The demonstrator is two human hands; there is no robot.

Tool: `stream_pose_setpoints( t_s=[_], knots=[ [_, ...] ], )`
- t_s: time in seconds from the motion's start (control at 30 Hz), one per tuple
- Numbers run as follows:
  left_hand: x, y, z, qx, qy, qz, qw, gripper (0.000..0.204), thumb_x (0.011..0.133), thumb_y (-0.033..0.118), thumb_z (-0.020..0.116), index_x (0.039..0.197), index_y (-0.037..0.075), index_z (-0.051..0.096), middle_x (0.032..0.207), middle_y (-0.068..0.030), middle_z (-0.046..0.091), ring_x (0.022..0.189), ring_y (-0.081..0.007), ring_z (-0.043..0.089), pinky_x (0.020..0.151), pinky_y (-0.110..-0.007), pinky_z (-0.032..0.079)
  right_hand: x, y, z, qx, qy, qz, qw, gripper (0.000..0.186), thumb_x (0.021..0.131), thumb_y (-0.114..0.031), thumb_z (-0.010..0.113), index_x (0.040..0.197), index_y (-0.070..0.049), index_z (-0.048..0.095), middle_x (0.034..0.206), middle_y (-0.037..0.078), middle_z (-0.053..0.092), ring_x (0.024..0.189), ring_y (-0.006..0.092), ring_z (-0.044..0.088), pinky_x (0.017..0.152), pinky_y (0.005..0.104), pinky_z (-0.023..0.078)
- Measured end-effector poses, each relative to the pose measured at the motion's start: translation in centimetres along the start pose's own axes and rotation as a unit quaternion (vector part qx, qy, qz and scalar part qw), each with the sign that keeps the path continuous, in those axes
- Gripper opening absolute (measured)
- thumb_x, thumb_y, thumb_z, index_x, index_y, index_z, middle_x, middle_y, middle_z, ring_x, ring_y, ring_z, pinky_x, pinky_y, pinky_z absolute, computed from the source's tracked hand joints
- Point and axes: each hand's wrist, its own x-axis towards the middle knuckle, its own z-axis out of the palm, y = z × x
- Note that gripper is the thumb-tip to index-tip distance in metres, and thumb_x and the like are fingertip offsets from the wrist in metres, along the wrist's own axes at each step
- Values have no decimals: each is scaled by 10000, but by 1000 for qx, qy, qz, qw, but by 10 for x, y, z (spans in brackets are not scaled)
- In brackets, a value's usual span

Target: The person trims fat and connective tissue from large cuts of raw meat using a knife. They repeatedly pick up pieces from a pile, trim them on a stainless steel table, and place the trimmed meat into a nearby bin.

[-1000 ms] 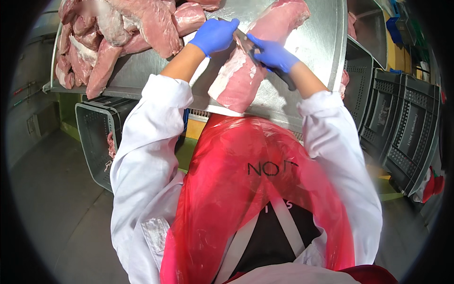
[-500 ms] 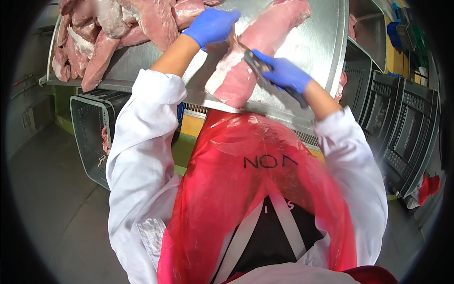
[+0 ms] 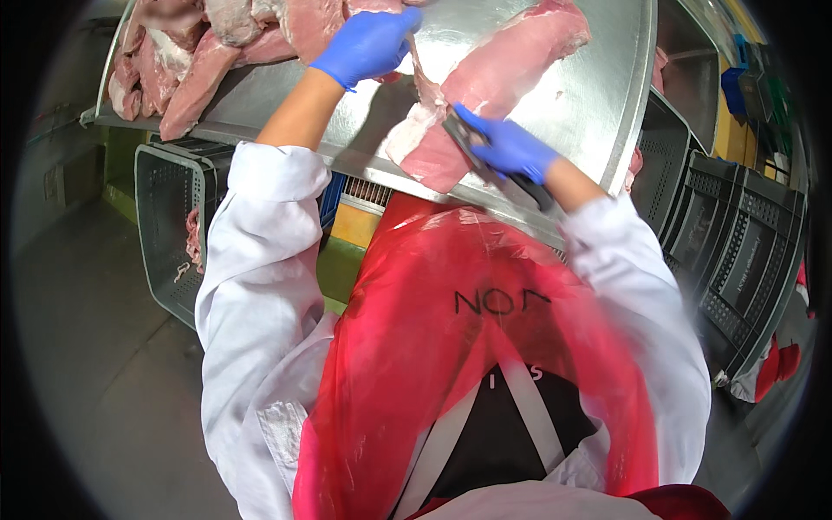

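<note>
A long pink piece of meat (image 3: 511, 61), with a white fatty patch at its near end, lies slanted on the metal table (image 3: 607, 95). My gloved left hand (image 3: 364, 48) pinches a thin strip of tissue (image 3: 420, 74), drawn taut up and leftward from the meat. My gloved right hand (image 3: 507, 147) grips a black-handled knife (image 3: 530, 191), its blade lying against the meat beside the strip's base. A pile of raw meat pieces (image 3: 195, 87) sits at the upper left of the table.
A grey perforated crate (image 3: 156, 260) with pink scraps stands below the table at left. More grey crates (image 3: 728, 260) stand at the right, beside another metal tray (image 3: 689, 61). My red plastic apron (image 3: 390, 347) lies against the table's front edge.
My left hand has moved up and left, stretching the strip off the meat. My right hand and knife have moved down, toward the meat's near end.
</note>
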Motion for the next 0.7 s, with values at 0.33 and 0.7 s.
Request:
stream_pose_setpoints(
  t_s=[0.33, 0.7],
  knots=[
    [-30, 23, -41, -96, -63, -133, 985, 269, 860, 79, 616, 1121, 108, 557, 849, -166, 692, 781, -408, 671, 660, -479, 520, -13, -13, 3, 27, -80, 10, 996, 689, 934, -181, 501, 1592, -151, 300, 832, 221, 697, 664, 285, 687, 704, 401, 558],
    [-67, 41, -80, -1, 61, -86, 994, 123, 870, 107, 590, 988, 73, 597, 764, -181, 654, 694, -364, 655, 587, -451, 509, -36, -4, 12, 27, -155, -7, 987, 766, 935, -90, 525, 1618, -292, 244, 781, 150, 647, 640, 211, 633, 697, 345, 548]
  ],
)
